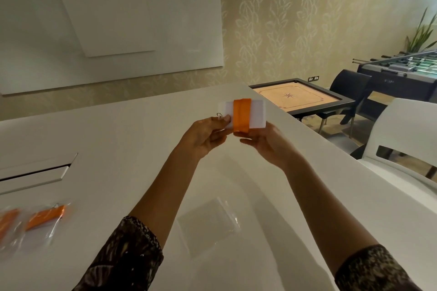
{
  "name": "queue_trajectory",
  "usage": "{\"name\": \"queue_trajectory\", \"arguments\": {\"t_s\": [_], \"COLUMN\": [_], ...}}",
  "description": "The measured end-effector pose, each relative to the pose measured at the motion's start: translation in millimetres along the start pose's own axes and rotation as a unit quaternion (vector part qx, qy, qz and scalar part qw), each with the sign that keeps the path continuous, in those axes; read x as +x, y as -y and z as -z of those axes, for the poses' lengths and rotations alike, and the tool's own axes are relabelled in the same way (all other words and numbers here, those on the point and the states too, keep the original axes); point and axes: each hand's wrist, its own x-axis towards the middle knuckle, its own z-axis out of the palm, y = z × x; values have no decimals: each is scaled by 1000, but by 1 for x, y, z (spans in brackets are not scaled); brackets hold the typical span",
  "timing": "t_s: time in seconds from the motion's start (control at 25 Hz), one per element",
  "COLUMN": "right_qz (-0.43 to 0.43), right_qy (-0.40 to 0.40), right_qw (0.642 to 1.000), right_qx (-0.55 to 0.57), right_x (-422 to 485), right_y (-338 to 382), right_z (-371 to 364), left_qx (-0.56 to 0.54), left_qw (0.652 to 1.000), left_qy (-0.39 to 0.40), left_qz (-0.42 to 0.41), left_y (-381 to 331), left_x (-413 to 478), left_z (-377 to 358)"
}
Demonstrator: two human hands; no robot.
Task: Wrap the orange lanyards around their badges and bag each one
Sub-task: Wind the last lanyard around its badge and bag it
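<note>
Head view has us holding the badge (256,113) up in the air over the middle of the desk (118,137), well above its surface, with its long axis running left to right between our hands. The lanyard (241,114) is wound as an orange band across the badge's short way, about midway along it. Our left hand (205,134) pinches the left end, thumb pressed flat on the face beside the metal clip (219,115) and fingers behind. Our right hand (269,144) grips the lower right edge from beneath, its thumb reaching toward the underside of the band. How its other fingers lie behind the card we cannot tell. The wrap looks done to us, so bagging should be next. An empty clear bag (208,224) lies flat on the desk toward the near edge, between our forearms and below the badge, somewhat nearer the left forearm. We cannot make out which side is its mouth, and the badge's end would have to be turned to meet that. Two filled bags (45,217) sit by the desk's near left edge, each showing orange inside, though both are blurred.
</note>
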Motion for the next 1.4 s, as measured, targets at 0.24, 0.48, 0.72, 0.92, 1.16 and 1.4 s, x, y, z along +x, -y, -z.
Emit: {"name": "queue_trajectory", "arguments": {"t_s": [0.24, 0.48, 0.72, 0.92, 1.16, 1.4], "right_qz": [-133, -120, -42, -19, 174, 86], "right_qy": [-48, -90, -91, -119, -199, -131], "right_qw": [956, 919, 977, 980, 885, 847], "right_qx": [-256, -365, -187, -156, -383, -508], "right_x": [-9, -19, -20, -29, -34, -38], "right_y": [-11, 11, 17, -1, -20, -19], "right_z": [-23, -41, -34, -33, -39, -36], "left_qx": [67, 198, 307, 300, 248, 279], "left_qw": [980, 933, 915, 934, 959, 951], "left_qy": [-171, -260, -200, -144, -108, -90], "left_qz": [-80, -153, -169, -128, -82, -102], "left_y": [12, 26, 33, 28, 32, 44], "left_x": [6, 7, -2, -14, -28, -34], "left_z": [9, 20, 24, 27, 27, 37]}}
